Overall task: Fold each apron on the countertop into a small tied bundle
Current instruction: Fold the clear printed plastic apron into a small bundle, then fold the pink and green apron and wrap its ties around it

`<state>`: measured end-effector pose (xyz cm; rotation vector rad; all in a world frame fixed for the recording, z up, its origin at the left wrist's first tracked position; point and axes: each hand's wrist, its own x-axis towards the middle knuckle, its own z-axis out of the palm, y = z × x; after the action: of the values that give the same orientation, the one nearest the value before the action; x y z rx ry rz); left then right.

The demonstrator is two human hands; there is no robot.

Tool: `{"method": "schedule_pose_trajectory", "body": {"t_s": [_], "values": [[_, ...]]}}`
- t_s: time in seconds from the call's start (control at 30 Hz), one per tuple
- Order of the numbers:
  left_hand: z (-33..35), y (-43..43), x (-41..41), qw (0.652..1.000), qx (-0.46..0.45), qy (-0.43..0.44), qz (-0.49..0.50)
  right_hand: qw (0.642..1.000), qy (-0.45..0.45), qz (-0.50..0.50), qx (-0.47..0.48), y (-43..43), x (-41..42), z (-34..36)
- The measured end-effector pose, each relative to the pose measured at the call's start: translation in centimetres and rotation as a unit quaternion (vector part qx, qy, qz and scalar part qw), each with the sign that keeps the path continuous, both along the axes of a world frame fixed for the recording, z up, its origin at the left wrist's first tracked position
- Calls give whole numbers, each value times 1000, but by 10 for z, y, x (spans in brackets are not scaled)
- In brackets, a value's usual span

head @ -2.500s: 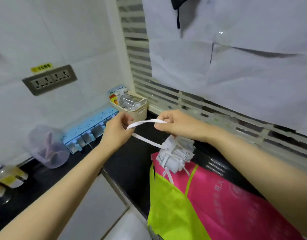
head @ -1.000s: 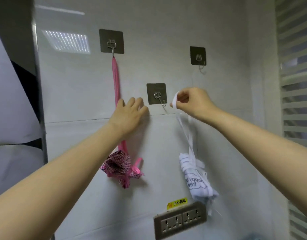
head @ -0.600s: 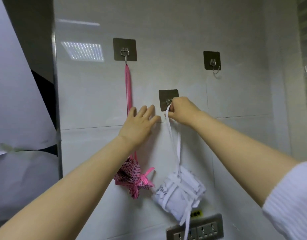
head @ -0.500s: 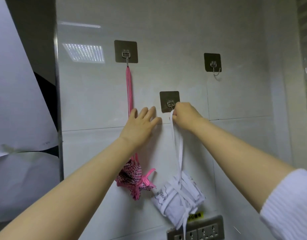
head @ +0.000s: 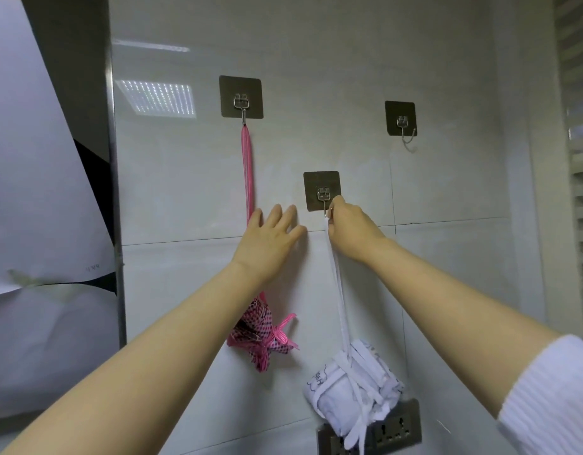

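Head view: the right hand (head: 352,231) is raised to the tiled wall (head: 448,178). Its grip is pressed together, thumb and fingertips pinching the top end of a white strap (head: 337,290) right at the lower tip of the middle hook (head: 323,200). Whether the strap's loop already sits over that hook cannot be told, since the fingers cover the spot.

From the grip the strap runs straight down, taut, along the inner side of the right forearm. The white apron bundle (head: 352,389) hangs at its end, well below the grip and slightly to its right. It is rolled small, bound round with its own ties, and clear of the hand. The bundle's lower part overlaps the socket panel (head: 397,428) on the wall behind it.

The left hand (head: 270,241) lies just to the left of the grip. Its fingers are spread and straight, resting flat on the wall and holding nothing.

Behind that hand a pink strap (head: 246,175) drops from the upper left hook (head: 241,105), above and left of the grip. It carries a pink checked bundle (head: 257,333), which hangs below and left of the grip, higher than the white one and apart from it.

The upper right hook (head: 403,126) is above and right of the grip. A white sleeve (head: 553,399) covers the right upper arm.
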<state>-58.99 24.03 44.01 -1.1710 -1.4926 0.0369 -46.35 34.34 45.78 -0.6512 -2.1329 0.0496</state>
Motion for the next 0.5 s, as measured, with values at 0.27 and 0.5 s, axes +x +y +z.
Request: {"method": "schedule_pose_trajectory", "body": {"t_s": [0.27,0.5], "values": [[-7,-5,18,992,-65,-48,97,996,-91,-21,7,-12,25,-27],[-59,-28,79,994,-42,-98,-34,979,-106,-148,89,-29,84,-102]]}}
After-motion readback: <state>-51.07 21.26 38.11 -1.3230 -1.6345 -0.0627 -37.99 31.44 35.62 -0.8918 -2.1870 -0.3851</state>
